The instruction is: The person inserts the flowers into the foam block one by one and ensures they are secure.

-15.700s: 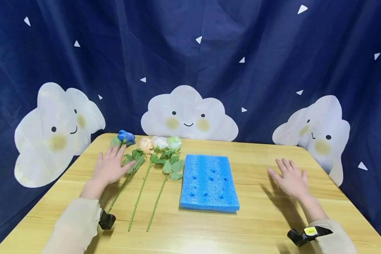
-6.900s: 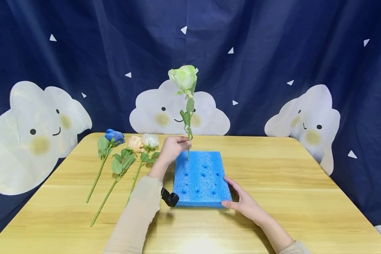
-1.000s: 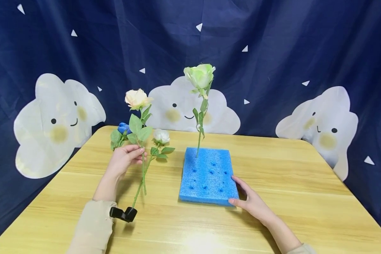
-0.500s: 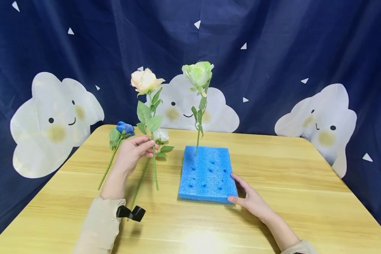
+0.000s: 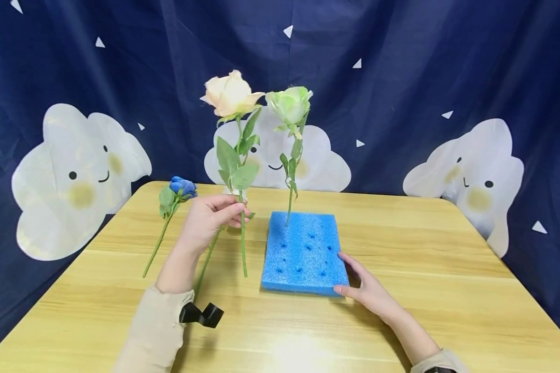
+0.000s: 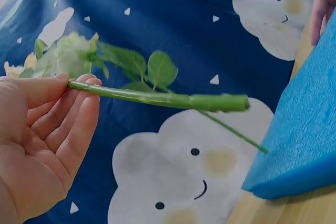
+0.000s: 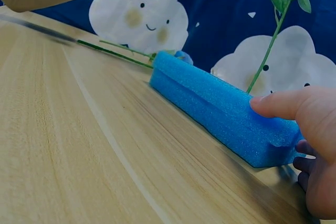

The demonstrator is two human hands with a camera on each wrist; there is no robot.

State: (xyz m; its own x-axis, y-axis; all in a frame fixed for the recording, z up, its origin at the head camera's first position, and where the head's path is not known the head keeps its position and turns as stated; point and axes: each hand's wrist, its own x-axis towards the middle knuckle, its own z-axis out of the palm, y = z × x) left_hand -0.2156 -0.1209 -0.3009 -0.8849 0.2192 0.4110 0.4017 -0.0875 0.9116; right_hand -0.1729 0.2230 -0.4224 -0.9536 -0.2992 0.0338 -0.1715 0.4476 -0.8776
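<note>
My left hand (image 5: 207,220) pinches the stem of a peach artificial rose (image 5: 232,96) between thumb and fingers. The rose stands upright in the air, left of a blue foam block (image 5: 303,259). In the left wrist view, the cut end of its stem (image 6: 220,102) is free of the foam. A pale green rose (image 5: 288,106) is stuck upright near the block's far left corner. Several small holes dot the block's top. My right hand (image 5: 373,295) grips the block's near right corner; in the right wrist view its thumb (image 7: 278,103) lies on the foam edge.
A blue rose (image 5: 183,187) lies on the wooden table (image 5: 424,248) at the far left. Behind my left hand lies a white rose, mostly hidden, with its green stem (image 5: 207,259) showing. A dark blue curtain (image 5: 378,46) with cloud prints hangs behind the table.
My left hand has carried the peach rose up and to the right, closer to the foam block. The right hand stays on the block, and the green rose remains upright.
</note>
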